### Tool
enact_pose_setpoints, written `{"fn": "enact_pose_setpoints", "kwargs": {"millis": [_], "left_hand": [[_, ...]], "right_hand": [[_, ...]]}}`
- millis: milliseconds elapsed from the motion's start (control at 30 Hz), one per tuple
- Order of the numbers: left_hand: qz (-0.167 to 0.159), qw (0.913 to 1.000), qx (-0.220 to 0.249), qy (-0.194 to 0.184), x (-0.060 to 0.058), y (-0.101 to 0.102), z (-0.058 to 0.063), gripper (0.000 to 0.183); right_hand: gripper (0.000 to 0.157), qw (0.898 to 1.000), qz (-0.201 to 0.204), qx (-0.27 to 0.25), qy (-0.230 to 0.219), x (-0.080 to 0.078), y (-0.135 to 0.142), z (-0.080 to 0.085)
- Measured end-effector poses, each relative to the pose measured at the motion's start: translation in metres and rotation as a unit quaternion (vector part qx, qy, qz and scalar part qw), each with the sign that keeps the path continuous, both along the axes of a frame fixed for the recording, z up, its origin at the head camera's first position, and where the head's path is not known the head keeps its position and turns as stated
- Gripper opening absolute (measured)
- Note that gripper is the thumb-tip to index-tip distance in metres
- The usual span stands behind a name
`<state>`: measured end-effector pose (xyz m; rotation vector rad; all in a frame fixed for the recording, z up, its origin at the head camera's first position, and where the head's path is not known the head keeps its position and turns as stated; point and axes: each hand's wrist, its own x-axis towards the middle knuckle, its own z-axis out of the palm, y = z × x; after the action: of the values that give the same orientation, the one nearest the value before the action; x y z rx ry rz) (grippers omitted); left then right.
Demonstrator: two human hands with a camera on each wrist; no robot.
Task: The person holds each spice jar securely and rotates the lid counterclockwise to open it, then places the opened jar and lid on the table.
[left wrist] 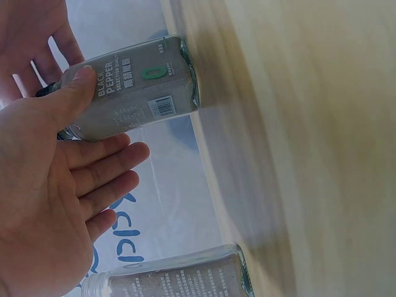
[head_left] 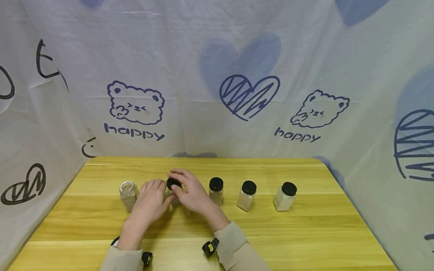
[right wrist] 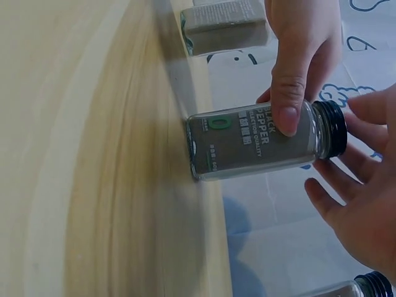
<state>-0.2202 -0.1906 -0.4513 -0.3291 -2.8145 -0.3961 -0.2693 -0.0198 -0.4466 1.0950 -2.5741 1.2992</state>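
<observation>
A clear glass jar of black pepper [right wrist: 247, 139] stands upright on the table, its label turned toward me. My left hand [head_left: 149, 201] holds the jar's body, the thumb pressed across the label near the neck and the fingers behind. Around the jar's black lid [right wrist: 333, 129] are the thumb and fingers of my right hand [head_left: 193, 194], pinching it from both sides. Just left of my left hand, a similar jar [head_left: 128, 199] with grey-brown contents stands with an uncovered mouth; its glass also shows low in the left wrist view.
Right of my hands, three more black-lidded jars stand in a row: one close by [head_left: 216, 194], a middle one [head_left: 246, 197] and a far one [head_left: 285, 197] with pale contents. The wooden table [head_left: 305, 237] ends against a printed cloth [head_left: 193, 124].
</observation>
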Motion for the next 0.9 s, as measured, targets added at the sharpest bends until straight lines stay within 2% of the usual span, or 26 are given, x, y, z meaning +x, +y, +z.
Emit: {"fn": "enact_pose_setpoints", "kwargs": {"millis": [133, 367, 700, 900], "left_hand": [[0.001, 1.0000, -0.001, -0.004, 0.0000, -0.0004, 0.0004, 0.050], [0.001, 1.0000, 0.000, -0.008, -0.0001, -0.0001, 0.0012, 0.049], [0.005, 0.9999, 0.002, -0.014, 0.0001, 0.0002, 0.0023, 0.049], [0.004, 0.9999, 0.001, -0.014, 0.0002, -0.0002, 0.0018, 0.051]], "right_hand": [[0.042, 1.000, -0.026, -0.018, -0.001, 0.0018, -0.0013, -0.0004], [0.036, 0.998, -0.062, -0.017, 0.026, 0.0030, -0.0035, -0.0025], [0.034, 0.997, -0.059, 0.006, 0.046, 0.0028, -0.0031, -0.0031], [0.032, 0.998, -0.038, 0.017, 0.056, 0.0030, -0.0029, -0.0011]]}}
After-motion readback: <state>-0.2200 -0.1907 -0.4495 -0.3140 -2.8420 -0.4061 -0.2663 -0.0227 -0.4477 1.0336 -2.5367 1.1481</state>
